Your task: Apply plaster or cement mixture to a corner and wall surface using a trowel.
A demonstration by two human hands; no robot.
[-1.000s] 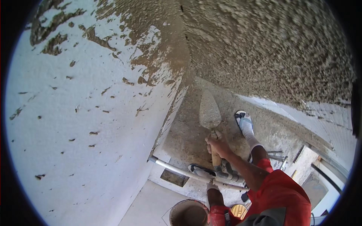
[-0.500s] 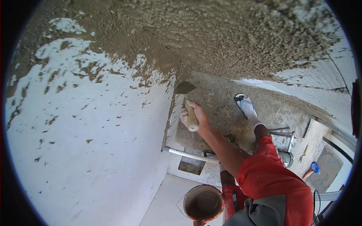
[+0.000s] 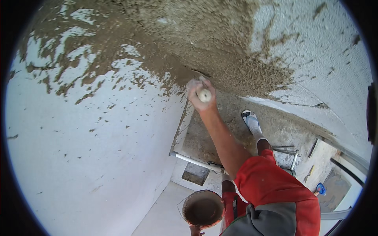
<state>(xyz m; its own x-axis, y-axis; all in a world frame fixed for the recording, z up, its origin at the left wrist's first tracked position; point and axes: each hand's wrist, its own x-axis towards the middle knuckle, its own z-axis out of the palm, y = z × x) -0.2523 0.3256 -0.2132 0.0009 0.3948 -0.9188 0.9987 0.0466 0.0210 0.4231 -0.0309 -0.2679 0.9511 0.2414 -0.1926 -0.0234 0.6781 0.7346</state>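
Observation:
My right hand [image 3: 195,96] is closed round the pale handle of a trowel [image 3: 204,95], whose butt end points toward me. It is raised to the corner where two walls meet, against wet brown mortar [image 3: 173,67]. The hand hides most of the blade, so its contact with the wall is unclear. Low in the view, my left hand [image 3: 195,230] grips the bottom side of a red-orange bucket [image 3: 211,225], partly cut off by the picture's edge. Grey-brown mortar [image 3: 202,210] lies inside the bucket.
Mortar spatters dot the white left wall [image 3: 98,169]. A white pipe [image 3: 195,161] runs near a square floor recess [image 3: 195,173]. My sock-clad foot in a sandal [image 3: 251,121] stands on the rough floor [image 3: 220,114]. Farther right lie a yellow-handled tool [image 3: 311,170] and a blue object [image 3: 321,188].
My right hand has moved up into the corner, swinging the trowel from blade-forward to butt-toward-me. The view has shifted, showing more of the right wall. The bucket stays in my left hand.

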